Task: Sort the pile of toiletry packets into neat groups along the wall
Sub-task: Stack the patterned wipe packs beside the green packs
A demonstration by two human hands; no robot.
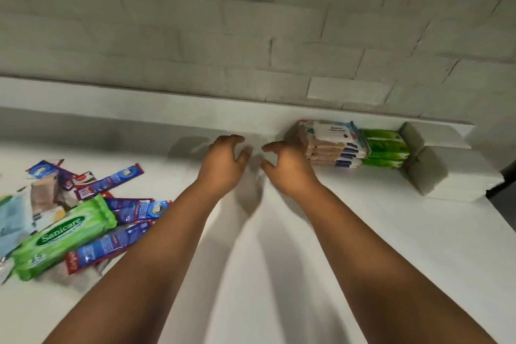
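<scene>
Worktop: smooth, matt white. Wall: painted brick, rough, matt. Green wipes pack: glossy plastic film, wrinkled. Blue sachets: shiny printed foil or plastic. Stacked packs: soft glossy plastic wrap. White blocks: matt.

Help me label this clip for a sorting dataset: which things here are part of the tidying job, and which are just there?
Part of the job:
- loose pile of blue-and-red sachets
- green plastic Sanicare wipes pack
- stacked pale wipes packs with blue ends
- stacked green wipes packs
- left hand and right hand, both empty

Just there:
- white folded blocks
- grey brick wall
- white counter
</scene>
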